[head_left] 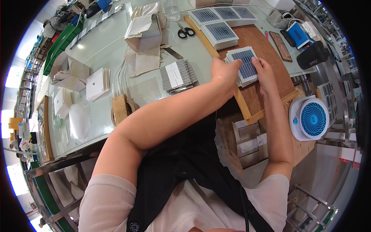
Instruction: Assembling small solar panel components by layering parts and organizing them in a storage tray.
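A stack of small white-edged solar panels [246, 66] is held tilted between my two hands, over the near part of a wooden tray [285, 63] with a brown base. My left hand [225, 72] grips the stack's left side, its thumb on the top panel. My right hand [266, 74] closes on the right side, fingers along the upper right edge. The undersides of both grips are hidden. Farther back on the tray sit another stack of panels [220, 33] and, behind it, a row of panel stacks [225, 13].
Left of the tray lie a bundle of grey strips [177, 76], black scissors [186, 32] and white cards [97, 84]. A phone [281, 46], a blue device [300, 35] and a black cup [312, 55] stand right. A fan [313, 118] sits nearer, beside my right forearm.
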Demonstrator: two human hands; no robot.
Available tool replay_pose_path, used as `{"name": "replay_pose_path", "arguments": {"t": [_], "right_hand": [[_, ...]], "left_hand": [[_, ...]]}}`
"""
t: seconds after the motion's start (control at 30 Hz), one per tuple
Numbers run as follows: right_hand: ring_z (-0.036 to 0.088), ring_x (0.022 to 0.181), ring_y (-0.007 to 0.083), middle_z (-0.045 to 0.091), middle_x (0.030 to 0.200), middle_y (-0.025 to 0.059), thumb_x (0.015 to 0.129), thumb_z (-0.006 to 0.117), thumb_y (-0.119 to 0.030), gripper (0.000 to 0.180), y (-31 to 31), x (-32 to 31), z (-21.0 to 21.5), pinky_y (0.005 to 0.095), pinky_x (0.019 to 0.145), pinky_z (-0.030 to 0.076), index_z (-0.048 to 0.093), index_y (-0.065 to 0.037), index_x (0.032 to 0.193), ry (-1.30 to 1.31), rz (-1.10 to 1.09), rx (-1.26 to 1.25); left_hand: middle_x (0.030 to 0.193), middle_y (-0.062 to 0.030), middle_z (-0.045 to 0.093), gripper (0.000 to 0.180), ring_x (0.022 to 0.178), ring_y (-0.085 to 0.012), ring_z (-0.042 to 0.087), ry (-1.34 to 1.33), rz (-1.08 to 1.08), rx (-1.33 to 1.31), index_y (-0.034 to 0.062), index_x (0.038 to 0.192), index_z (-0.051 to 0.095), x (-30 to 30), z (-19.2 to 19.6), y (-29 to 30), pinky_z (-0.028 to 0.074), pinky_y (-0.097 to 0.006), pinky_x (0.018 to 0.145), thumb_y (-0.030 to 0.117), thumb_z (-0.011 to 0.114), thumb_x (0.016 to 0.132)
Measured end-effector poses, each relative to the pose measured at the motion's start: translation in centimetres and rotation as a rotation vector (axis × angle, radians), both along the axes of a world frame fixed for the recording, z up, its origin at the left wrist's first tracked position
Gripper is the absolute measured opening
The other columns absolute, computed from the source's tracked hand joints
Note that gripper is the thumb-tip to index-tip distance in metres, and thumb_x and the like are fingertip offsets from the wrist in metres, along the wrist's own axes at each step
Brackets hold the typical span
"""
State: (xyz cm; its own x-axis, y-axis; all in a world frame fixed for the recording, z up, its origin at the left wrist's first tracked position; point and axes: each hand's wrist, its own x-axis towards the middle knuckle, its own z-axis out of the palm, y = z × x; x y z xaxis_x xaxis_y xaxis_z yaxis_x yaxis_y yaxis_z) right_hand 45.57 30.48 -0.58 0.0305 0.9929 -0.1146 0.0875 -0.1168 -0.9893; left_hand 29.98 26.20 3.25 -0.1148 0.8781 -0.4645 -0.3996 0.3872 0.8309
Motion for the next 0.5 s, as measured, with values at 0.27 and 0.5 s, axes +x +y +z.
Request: {"name": "replay_pose_path", "arguments": {"t": [0.27, 0.5], "right_hand": [[0.062, 0.085, 0.0088, 0.067, 0.099, 0.0056, 0.094, 0.064, -0.026, 0.038, -0.6, 0.5, -0.2, 0.0227, 0.075, 0.048, 0.06, 0.003, 0.118, 0.019, -0.106, 0.054], [0.063, 0.09, 0.0115, 0.066, 0.106, 0.0101, 0.089, 0.07, -0.021, 0.043, -0.7, -0.2, 2.3, 0.0246, 0.079, 0.05, 0.057, 0.005, 0.121, -0.231, -0.068, 0.202]], "left_hand": [[0.11, -0.0131, 0.06, 0.056, 0.099, -0.0199, 0.059, 0.14, -0.013, 0.156, -0.0085, 0.131, 0.045, 0.9, 0.1, -0.1, 0.046, -0.031, 0.084, 0.009, 0.069, 0.083], [0.114, -0.0187, 0.063, 0.056, 0.101, -0.0247, 0.064, 0.149, -0.042, 0.155, -0.0079, 0.13, 0.046, 0.1, -1.8, 0.1, 0.052, -0.033, 0.085, 0.0, 0.067, 0.079]]}}
